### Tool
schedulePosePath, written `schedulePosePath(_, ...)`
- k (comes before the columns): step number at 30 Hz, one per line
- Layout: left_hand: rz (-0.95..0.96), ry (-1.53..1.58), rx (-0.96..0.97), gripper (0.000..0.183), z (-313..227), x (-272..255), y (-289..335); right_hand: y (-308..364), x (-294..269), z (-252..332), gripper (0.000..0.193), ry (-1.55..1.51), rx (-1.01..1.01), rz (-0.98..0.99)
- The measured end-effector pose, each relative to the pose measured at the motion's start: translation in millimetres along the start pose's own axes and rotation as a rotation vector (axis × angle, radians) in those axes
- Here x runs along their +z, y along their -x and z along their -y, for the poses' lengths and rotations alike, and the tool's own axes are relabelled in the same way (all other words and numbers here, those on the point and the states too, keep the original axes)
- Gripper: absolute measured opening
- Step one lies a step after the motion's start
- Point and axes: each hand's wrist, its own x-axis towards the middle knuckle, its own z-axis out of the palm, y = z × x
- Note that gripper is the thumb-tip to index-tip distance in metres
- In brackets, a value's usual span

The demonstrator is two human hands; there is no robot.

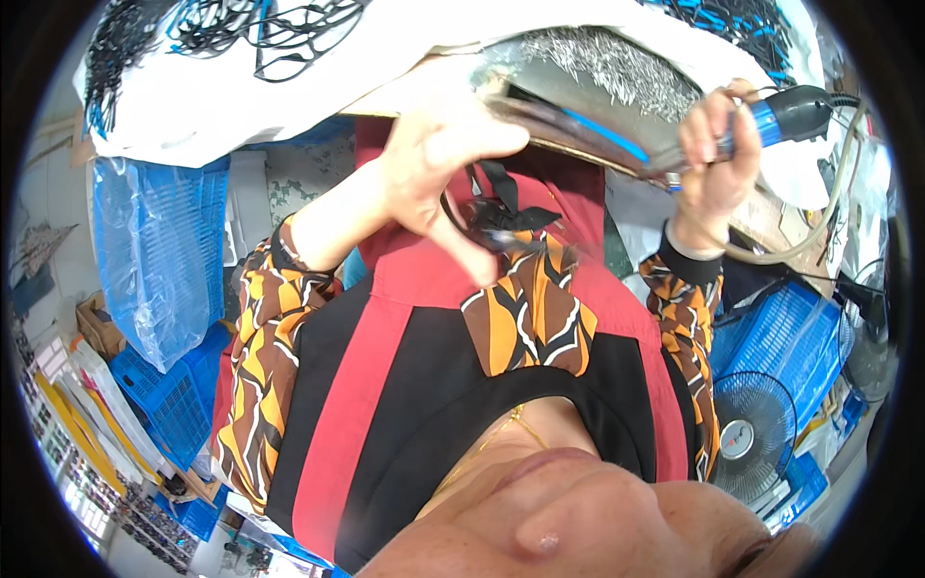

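Note:
My left hand (438, 159) is raised before my chest, its fingers spread apart and slightly blurred, with nothing gripped. My right hand (718, 144) is wrapped round an electric screwdriver (766, 123) with a blue and black body, its tip end pointing left toward the table edge. A dark strip with a blue line (605, 133) lies between the two hands; motion smears its shape. Below the left hand, dark curved pieces (482, 207) show over my red apron (395, 260), too blurred to name. A heap of small silvery metal pieces (617, 63) lies on the table beyond.
White sheeting (231, 106) on the table carries thin black loops (299, 43) and black and blue strips (732, 29). A pale cable (819, 231) curves by my right arm. Blue crates (164, 241) stand on the left, and a fan (752, 433) on the right.

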Motion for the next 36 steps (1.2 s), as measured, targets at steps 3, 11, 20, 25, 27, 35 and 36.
schedulePosePath(3, -0.014, -0.316, -0.107, 0.060, -31.5, -50.0, 8.4, -24.7, -48.9, 31.9, 0.025, 0.311, -0.115, -0.250)
schedulePosePath(11, 0.227, -1.098, 0.010, 0.033, -60.3, -104.0, 45.3, -37.0, -92.4, 55.8, 0.062, 1.618, -0.848, -0.636)
schedulePosePath(20, 0.350, -1.087, -0.435, 0.067, 21.4, -77.5, 5.3, -34.7, -34.2, 24.6, 0.046, 1.673, -0.910, -0.319)
schedulePosePath(25, 0.226, -1.111, -0.525, 0.093, 20.5, -140.7, 0.2, -36.4, -20.3, 15.8, 0.028, 1.418, -0.632, -0.238)
schedulePosePath(27, 0.415, -1.076, -0.695, 0.090, 21.4, -150.2, 2.1, -54.4, -5.4, 2.9, 0.031, 1.465, -0.639, 0.115)
schedulePosePath(35, 0.447, -0.855, -0.752, 0.068, 13.0, -124.1, 31.4, -198.2, 79.1, -97.7, 0.032, 1.912, -0.274, 0.547)
schedulePosePath(36, 0.428, -0.844, -0.711, 0.067, 12.5, -122.8, 31.7, -209.3, 82.0, -112.2, 0.038, 2.045, -0.130, 0.538)
